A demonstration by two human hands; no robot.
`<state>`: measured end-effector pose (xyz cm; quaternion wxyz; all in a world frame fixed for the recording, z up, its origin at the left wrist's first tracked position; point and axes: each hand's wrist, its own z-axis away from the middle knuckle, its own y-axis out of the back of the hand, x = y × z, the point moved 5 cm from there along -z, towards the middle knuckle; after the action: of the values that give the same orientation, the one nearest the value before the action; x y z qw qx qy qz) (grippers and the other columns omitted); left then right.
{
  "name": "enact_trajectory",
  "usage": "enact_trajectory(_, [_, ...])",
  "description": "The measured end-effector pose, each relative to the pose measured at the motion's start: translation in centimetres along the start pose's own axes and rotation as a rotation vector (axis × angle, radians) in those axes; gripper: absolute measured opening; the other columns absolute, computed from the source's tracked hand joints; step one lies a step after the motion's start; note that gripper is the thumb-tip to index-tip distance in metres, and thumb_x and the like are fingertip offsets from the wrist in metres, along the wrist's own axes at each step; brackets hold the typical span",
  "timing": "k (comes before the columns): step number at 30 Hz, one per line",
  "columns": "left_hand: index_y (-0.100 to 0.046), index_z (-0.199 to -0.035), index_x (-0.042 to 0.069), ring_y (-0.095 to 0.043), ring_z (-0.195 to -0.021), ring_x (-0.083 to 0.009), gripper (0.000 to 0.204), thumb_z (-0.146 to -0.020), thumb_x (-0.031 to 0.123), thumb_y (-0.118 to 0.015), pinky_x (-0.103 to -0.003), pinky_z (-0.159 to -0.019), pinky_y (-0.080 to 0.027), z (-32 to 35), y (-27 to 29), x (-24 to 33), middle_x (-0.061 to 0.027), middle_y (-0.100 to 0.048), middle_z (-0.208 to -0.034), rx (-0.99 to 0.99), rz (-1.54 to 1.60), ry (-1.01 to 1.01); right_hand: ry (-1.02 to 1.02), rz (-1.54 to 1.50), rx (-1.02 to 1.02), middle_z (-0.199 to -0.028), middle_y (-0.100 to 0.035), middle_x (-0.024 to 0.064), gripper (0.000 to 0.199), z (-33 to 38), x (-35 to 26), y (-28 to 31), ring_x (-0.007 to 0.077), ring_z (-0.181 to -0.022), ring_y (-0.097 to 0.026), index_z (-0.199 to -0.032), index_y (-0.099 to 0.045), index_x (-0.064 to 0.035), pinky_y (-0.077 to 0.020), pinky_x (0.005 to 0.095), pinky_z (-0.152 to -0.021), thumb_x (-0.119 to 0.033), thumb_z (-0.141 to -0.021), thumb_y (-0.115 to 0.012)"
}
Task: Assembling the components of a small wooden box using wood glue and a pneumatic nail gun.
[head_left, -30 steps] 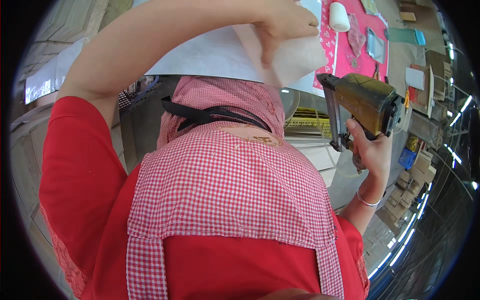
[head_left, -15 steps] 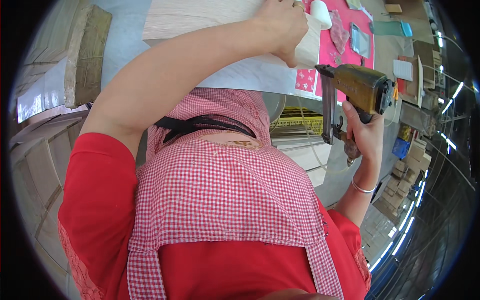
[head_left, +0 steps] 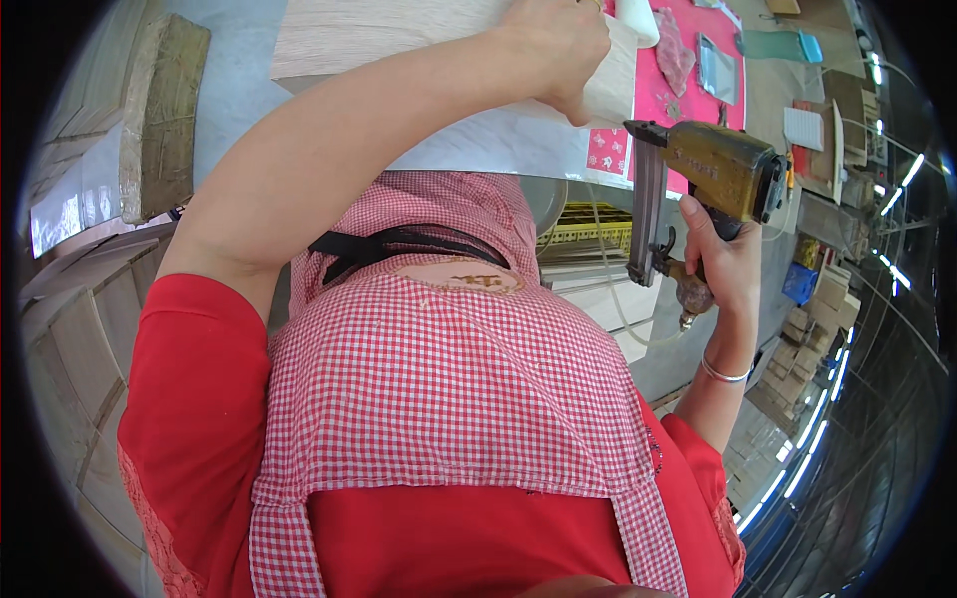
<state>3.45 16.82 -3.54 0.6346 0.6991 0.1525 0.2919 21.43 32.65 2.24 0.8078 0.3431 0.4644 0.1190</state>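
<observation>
My left hand (head_left: 563,55) grips the right end of a pale wooden board (head_left: 389,35) at the top of the view. Its thumb presses on the near side while the other fingers reach over the far side, partly cut off by the frame. In my right hand (head_left: 733,264) is a worn brown-yellow nail gun (head_left: 713,164), held by its handle. The gun's dark nose sits close to the right end of the board, just past my left thumb; contact cannot be made out. A pale air hose (head_left: 638,334) trails from the gun's lower end.
On the table (head_left: 478,145) lie a pink sheet (head_left: 648,90), a white roll (head_left: 636,22), a pink cloth (head_left: 674,55) and a clear tray (head_left: 718,70). A teal bottle (head_left: 778,45) is farther right. At left stands a wrapped wooden block (head_left: 164,120); a yellow crate (head_left: 588,234) is below the table.
The nail gun has shifted slightly left, and its rear end has dipped a little. My left hand keeps its hold on the board. The whole view has moved slightly.
</observation>
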Motion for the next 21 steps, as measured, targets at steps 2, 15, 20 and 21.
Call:
enact_trajectory(2, [-0.06, -0.116, -0.008, -0.057, -0.11, -0.0313, 0.088, -0.056, 0.053, -0.084, -0.048, -0.094, -0.045, 0.0, -0.1, 0.1, -0.0195, -0.061, -0.113, 0.02, 0.011, -0.005, 0.0, -0.02, 0.012, -0.054, -0.051, -0.0021, 0.026, 0.1, 0.0, 0.0, 0.0052, -0.042, -0.043, -0.088, -0.064, -0.0019, -0.0321, 0.0239, -0.039, -0.026, -0.09, -0.075])
enact_trajectory(15, [-0.054, -0.124, -0.004, -0.055, -0.116, -0.0373, 0.086, -0.059, 0.042, -0.085, -0.051, -0.102, -0.041, 9.9, 3.2, -8.7, -0.0235, -0.057, -0.121, 0.349, 0.098, -0.339, 0.173, 0.015, -0.029, -0.061, -0.056, -0.0029, 0.025, 0.8, -3.0, -2.4, 0.0044, -0.044, -0.045, -0.092, -0.065, -0.0013, -0.0327, 0.0231, -0.041, -0.024, -0.09, -0.076])
enact_trajectory(20, [-0.057, -0.12, -0.002, -0.056, -0.115, -0.0356, 0.08, -0.058, 0.041, -0.085, -0.048, -0.1, -0.044, 6.7, 1.9, -7.3, -0.0221, -0.059, -0.118, -0.092, 0.033, 0.06, 0.167, 0.033, -0.083, -0.063, -0.057, -0.0028, 0.025, 0.5, -4.3, -4.1, 0.0043, -0.045, -0.045, -0.093, -0.066, -0.0016, -0.0329, 0.0228, -0.041, -0.024, -0.09, -0.076])
enact_trajectory(21, [-0.058, -0.119, -0.002, -0.056, -0.115, -0.0352, 0.079, -0.058, 0.041, -0.085, -0.047, -0.099, -0.044, 6.6, 2.1, -7.0, -0.0217, -0.059, -0.117, -0.06, 0.039, 0.052, 0.145, 0.045, -0.092, -0.063, -0.057, -0.0029, 0.025, 0.5, -4.5, -4.1, 0.0044, -0.045, -0.045, -0.093, -0.066, -0.0017, -0.0329, 0.0228, -0.041, -0.024, -0.09, -0.076])
